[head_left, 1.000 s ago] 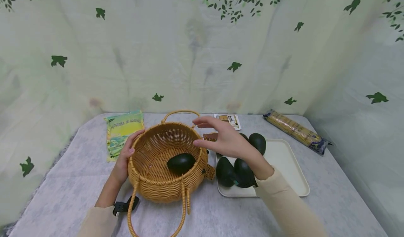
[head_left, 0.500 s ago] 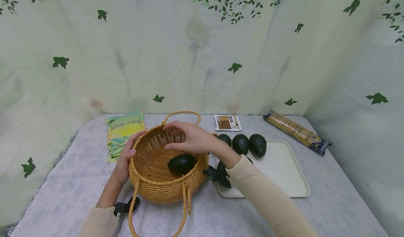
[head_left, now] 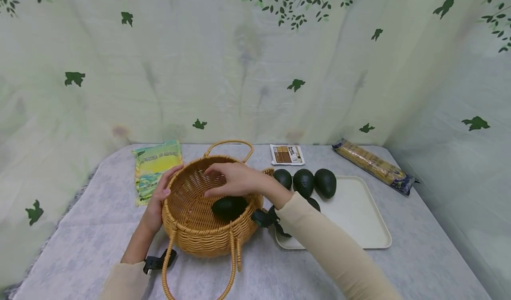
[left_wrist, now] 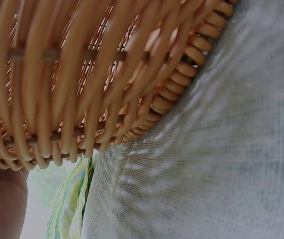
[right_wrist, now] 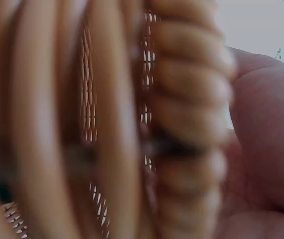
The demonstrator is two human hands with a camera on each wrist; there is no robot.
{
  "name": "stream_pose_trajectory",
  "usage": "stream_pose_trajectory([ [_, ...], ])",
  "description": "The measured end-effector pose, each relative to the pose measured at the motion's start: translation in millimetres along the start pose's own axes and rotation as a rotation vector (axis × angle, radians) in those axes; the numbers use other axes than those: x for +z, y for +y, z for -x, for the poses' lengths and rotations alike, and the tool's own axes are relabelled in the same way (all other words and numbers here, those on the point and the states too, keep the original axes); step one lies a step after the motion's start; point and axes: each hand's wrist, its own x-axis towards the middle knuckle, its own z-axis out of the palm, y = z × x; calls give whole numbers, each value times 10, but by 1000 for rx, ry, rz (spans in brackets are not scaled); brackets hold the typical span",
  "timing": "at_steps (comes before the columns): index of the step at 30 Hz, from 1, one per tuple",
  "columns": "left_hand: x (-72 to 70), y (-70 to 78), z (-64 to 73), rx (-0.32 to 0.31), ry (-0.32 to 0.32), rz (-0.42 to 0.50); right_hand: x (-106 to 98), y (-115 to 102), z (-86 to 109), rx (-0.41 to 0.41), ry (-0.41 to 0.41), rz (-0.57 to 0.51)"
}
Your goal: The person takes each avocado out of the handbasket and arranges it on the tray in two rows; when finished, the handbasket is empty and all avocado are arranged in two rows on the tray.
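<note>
A round wicker basket (head_left: 211, 242) stands in the middle of the table, with one dark green avocado (head_left: 229, 209) lying inside. My left hand (head_left: 157, 198) holds the basket's left side, its thumb at the rim. In the left wrist view, part of that hand (left_wrist: 2, 206) shows under the woven wall. My right hand (head_left: 235, 180) reaches over the right rim, above the avocado, thumb apart from loosely bent fingers. Nothing shows between them. The right wrist view has the woven wall close up, with the hand (right_wrist: 271, 124) beyond it; its fingertips are hidden.
A cream tray (head_left: 383, 211) to the right bears several more avocados (head_left: 325, 183), some hidden by my right sleeve. Behind are a small white-and-brown packet (head_left: 287, 155) and a long noodle pack (head_left: 373, 164). A yellow-green bag (head_left: 155, 167) lies left of the basket.
My right hand has moved left from beside the basket's right rim to over its inside, then dipped lower toward the avocado. My left hand and the basket stay put.
</note>
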Motion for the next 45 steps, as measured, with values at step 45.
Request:
stream_pose_trajectory([
  [45, -23, -17, 9, 7, -8, -7, 141, -111, -124, 191, -231, 234],
])
